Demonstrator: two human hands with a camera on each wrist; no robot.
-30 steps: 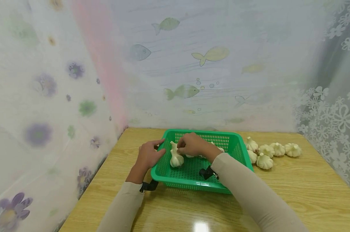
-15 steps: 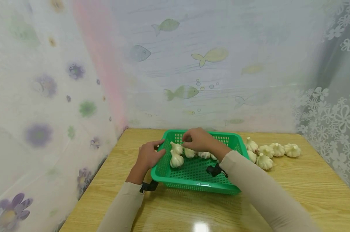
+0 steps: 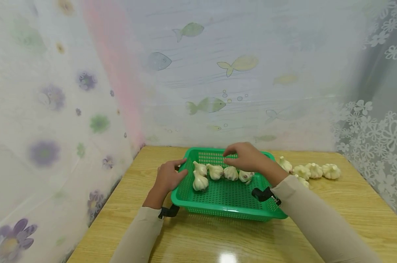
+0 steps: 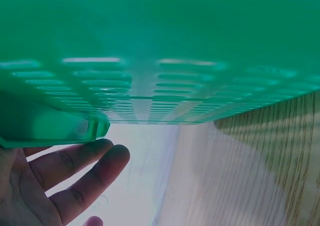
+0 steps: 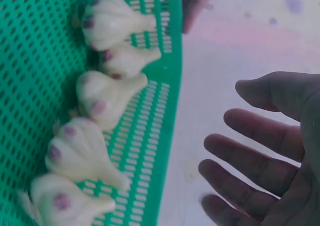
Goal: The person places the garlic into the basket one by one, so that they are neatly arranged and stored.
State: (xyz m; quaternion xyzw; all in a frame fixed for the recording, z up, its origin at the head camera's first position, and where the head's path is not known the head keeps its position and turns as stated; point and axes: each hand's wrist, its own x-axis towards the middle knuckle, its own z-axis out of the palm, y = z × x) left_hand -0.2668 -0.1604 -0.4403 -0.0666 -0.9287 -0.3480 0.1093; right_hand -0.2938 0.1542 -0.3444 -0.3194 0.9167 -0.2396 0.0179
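Observation:
My left hand (image 3: 170, 175) holds the left rim of a green plastic basket (image 3: 229, 210), its thumb over the edge; in the left wrist view, its fingers (image 4: 87, 186) extend beside the green rim. Above the basket's far right part hovers my right hand (image 3: 245, 157), fingers spread and holding nothing, as the right wrist view also shows. Several garlic bulbs lie in the basket: a front-left bulb (image 3: 201, 182) and a row along the far wall, including a middle bulb (image 3: 231, 173) and a rightmost bulb (image 3: 246, 176) partly below the right hand.
Right of the basket, several more garlic bulbs (image 3: 301, 172) lie in a loose group on the wooden table (image 3: 191, 237). The right forearm partly hides the group. A patterned sheet (image 3: 237, 87) hangs behind the table.
My right hand has let go of a garlic bulb at the basket's far left, lifted, and moved right. More bulbs are uncovered. The left hand stays at the rim.

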